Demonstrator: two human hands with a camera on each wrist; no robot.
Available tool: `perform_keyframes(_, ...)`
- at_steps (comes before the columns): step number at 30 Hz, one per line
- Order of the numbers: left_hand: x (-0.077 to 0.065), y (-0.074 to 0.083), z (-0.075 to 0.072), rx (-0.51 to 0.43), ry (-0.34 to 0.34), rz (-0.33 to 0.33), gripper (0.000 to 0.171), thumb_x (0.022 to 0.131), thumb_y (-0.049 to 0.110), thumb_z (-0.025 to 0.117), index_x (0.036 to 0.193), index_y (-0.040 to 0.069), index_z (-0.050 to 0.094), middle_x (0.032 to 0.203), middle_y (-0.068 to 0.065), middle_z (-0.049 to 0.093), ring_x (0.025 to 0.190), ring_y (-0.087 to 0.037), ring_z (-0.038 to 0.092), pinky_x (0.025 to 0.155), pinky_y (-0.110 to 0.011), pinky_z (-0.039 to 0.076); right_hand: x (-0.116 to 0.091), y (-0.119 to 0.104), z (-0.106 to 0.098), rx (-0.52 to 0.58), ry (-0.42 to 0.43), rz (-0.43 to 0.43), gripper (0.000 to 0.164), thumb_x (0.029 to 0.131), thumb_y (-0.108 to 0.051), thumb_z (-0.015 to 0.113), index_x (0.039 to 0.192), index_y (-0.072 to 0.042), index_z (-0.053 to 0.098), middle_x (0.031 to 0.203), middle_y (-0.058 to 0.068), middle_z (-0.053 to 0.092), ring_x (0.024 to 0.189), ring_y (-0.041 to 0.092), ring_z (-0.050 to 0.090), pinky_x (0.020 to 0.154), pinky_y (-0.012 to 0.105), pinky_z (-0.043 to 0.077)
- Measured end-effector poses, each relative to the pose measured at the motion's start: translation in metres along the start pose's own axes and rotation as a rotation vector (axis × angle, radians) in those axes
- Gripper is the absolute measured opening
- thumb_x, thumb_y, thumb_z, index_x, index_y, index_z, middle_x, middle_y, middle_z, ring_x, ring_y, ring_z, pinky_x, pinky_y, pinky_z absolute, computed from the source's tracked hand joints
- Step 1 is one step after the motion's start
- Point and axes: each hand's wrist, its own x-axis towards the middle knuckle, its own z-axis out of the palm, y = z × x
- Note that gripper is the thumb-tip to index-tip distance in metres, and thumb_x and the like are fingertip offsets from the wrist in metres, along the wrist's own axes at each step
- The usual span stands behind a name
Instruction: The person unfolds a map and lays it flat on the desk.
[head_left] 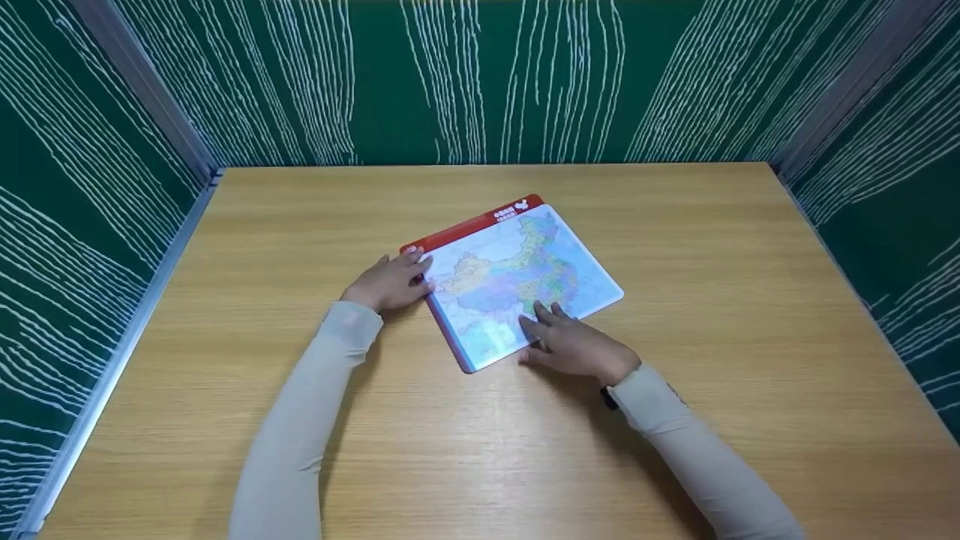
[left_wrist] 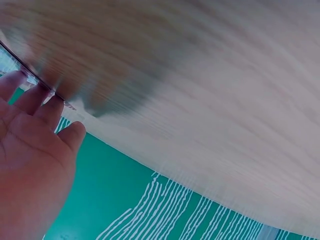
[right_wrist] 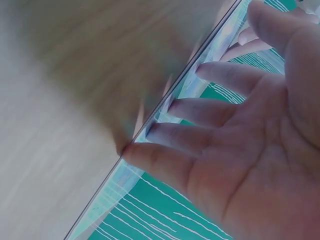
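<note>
A flat rectangular map sheet (head_left: 499, 274) with a red strip along its far edge lies at an angle on the wooden table. Its printed map is in pastel colours, and light glares off the near corner. My left hand (head_left: 388, 283) touches its left side near the red corner, with the fingers spread. On the near edge, towards the right, the extended fingers of my right hand (head_left: 576, 345) rest on the map. The right wrist view shows these fingertips (right_wrist: 175, 106) along the thin edge, the thumb held apart. In the left wrist view, fingertips (left_wrist: 52, 105) meet the map's edge.
The wooden table (head_left: 712, 247) extends around the map on all sides. Green panels (head_left: 495, 82) with white streaks stand behind it and on both sides. Grey metal strips (head_left: 127, 315) run along the table's side edges. A dark band (head_left: 609, 397) shows at the right wrist.
</note>
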Motion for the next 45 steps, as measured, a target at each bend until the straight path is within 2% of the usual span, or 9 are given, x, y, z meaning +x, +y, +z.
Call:
perform_keyframes(6, -0.004, -0.001, 0.001, -0.007, 0.0, 0.002, 0.07, 0.095, 0.055, 0.045, 0.153, 0.028, 0.018, 0.162, 0.005, 0.009, 0.15, -0.017, 0.002, 0.122, -0.048, 0.003, 0.0, 0.003, -0.001, -0.019, -0.006, -0.009, 0.072, 0.094, -0.051, 0.052, 0.151, -0.013, 0.03, 0.158, 0.022, 0.018, 0.143, 0.047, 0.016, 0.113, 0.056, 0.027)
perform_keyframes(15, -0.005, -0.002, 0.004, -0.028, 0.008, 0.037, 0.064, 0.097, 0.047, 0.046, 0.153, 0.022, 0.026, 0.161, 0.0, 0.015, 0.15, -0.019, 0.008, 0.122, -0.049, 0.004, 0.001, 0.01, -0.002, -0.033, 0.01, -0.061, 0.069, 0.096, -0.045, 0.053, 0.152, -0.013, 0.029, 0.156, 0.027, 0.018, 0.141, 0.052, 0.016, 0.113, 0.06, 0.023)
perform_keyframes(26, -0.011, -0.003, 0.006, -0.051, 0.015, 0.023, 0.065, 0.094, 0.049, 0.051, 0.151, 0.028, 0.028, 0.161, 0.002, 0.015, 0.15, -0.018, 0.007, 0.122, -0.048, 0.002, 0.003, 0.018, -0.006, -0.041, 0.002, -0.045, 0.069, 0.096, -0.047, 0.052, 0.153, -0.02, 0.025, 0.159, 0.021, 0.014, 0.145, 0.047, 0.01, 0.115, 0.063, 0.016)
perform_keyframes(33, -0.018, 0.0, 0.007, -0.054, 0.009, 0.006, 0.066, 0.093, 0.052, 0.051, 0.151, 0.033, 0.026, 0.161, 0.007, 0.013, 0.151, -0.017, 0.006, 0.122, -0.045, 0.001, 0.005, 0.023, -0.006, -0.047, 0.011, -0.058, 0.067, 0.097, -0.045, 0.05, 0.153, -0.02, 0.024, 0.158, 0.023, 0.013, 0.144, 0.049, 0.009, 0.114, 0.065, 0.015)
perform_keyframes(45, -0.021, 0.005, 0.013, -0.029, 0.004, 0.033, 0.069, 0.094, 0.052, 0.049, 0.153, 0.026, 0.024, 0.162, -0.002, 0.012, 0.151, -0.023, 0.007, 0.122, -0.049, 0.003, 0.011, 0.029, -0.008, -0.096, 0.021, -0.069, 0.065, 0.098, -0.042, 0.051, 0.152, -0.015, 0.028, 0.157, 0.027, 0.013, 0.142, 0.053, 0.011, 0.11, 0.069, 0.018)
